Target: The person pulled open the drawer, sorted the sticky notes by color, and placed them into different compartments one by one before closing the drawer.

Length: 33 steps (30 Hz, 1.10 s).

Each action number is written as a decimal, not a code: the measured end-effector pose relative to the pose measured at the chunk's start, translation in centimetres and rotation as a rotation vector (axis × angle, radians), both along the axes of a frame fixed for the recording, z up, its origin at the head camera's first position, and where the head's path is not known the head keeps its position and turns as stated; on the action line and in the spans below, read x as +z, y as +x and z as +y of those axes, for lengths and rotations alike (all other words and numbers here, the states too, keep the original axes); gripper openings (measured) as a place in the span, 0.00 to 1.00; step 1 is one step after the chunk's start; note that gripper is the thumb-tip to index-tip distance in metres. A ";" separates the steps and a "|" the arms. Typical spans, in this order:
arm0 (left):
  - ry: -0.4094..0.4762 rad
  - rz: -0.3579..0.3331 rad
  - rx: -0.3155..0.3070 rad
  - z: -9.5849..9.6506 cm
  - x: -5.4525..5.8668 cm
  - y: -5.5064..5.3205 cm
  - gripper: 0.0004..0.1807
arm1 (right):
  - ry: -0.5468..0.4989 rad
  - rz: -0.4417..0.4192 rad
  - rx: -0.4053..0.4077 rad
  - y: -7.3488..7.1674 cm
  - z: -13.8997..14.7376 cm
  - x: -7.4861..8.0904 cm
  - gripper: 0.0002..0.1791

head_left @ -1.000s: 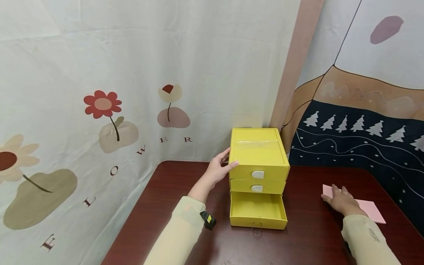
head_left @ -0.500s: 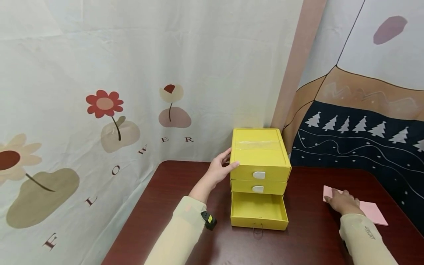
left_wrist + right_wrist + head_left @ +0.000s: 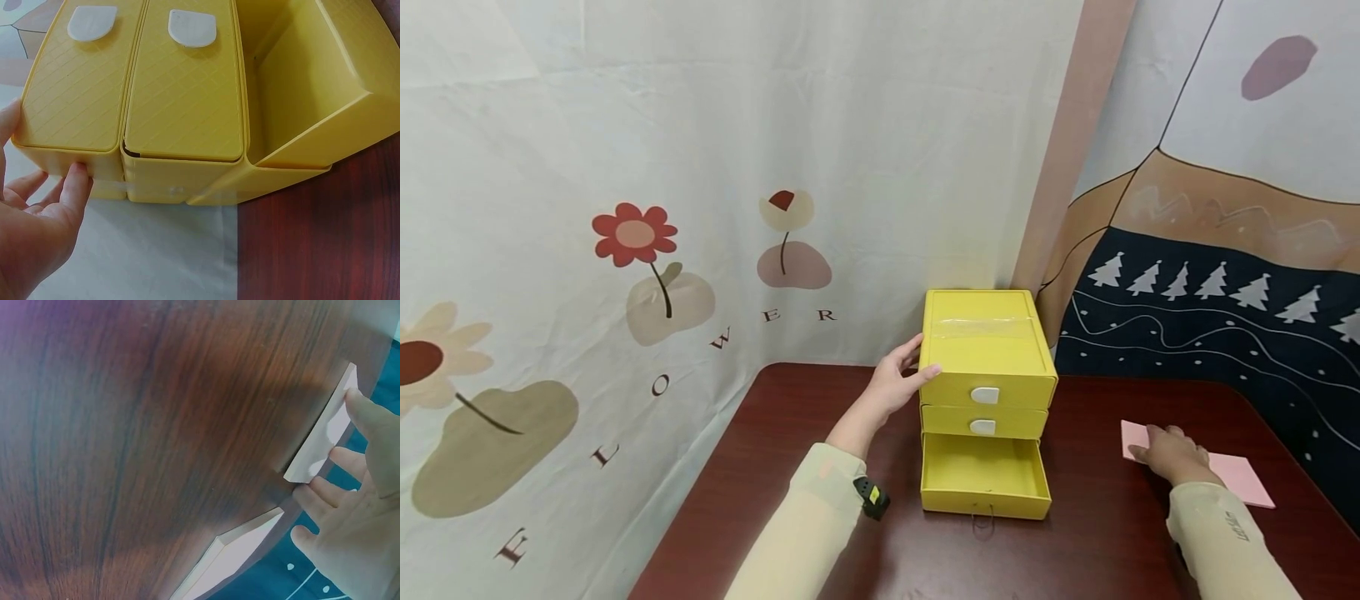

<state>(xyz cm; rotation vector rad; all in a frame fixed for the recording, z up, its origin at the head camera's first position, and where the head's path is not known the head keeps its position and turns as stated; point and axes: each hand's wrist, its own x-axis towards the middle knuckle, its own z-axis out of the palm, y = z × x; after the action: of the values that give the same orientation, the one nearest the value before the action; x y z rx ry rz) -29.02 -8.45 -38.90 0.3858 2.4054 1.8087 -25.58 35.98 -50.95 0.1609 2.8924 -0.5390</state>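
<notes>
A yellow three-drawer desktop organizer [image 3: 988, 333] stands on the dark wooden table, its bottom drawer [image 3: 985, 502] pulled out and the two above it closed. My left hand [image 3: 897, 382] steadies its upper left corner, with the thumb at the front top edge and extended fingers against the side. At the right, my right hand [image 3: 1178, 456] holds a pink pad of sticky notes [image 3: 325, 437] between thumb and fingers, low over the table. A second pink pad [image 3: 1240, 479] lies just beside that hand.
A thin wire loop [image 3: 982, 522] hangs at the front of the open drawer. Behind the table [image 3: 820, 417] hangs a printed cloth [image 3: 880, 167] with flowers, and a dark section with trees borders its right side.
The pad under my right hand has shifted slightly left, and the fingers have drawn in on it. My left hand and the organizer stay put.
</notes>
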 end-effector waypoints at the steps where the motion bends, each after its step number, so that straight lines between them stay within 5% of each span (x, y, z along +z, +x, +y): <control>1: -0.001 -0.004 0.004 0.0 0.0 0.0 0.39 | -0.005 0.004 -0.002 0.1 -0.1 0.1 0.46; 17: -0.007 0.005 -0.003 -0.1 0.0 0.1 0.40 | -0.001 0.014 -0.036 0.5 -0.4 1.1 0.51; 33: -0.014 0.000 0.007 -0.1 -0.1 0.1 0.40 | 0.029 0.161 -0.040 0.8 -0.6 0.7 0.47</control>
<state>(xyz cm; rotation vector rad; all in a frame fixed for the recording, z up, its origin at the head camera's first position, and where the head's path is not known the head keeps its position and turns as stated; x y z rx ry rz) -28.92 -8.50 -39.01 0.3768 2.4206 1.7937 -24.76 35.38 -50.21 0.1877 3.0600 -0.5408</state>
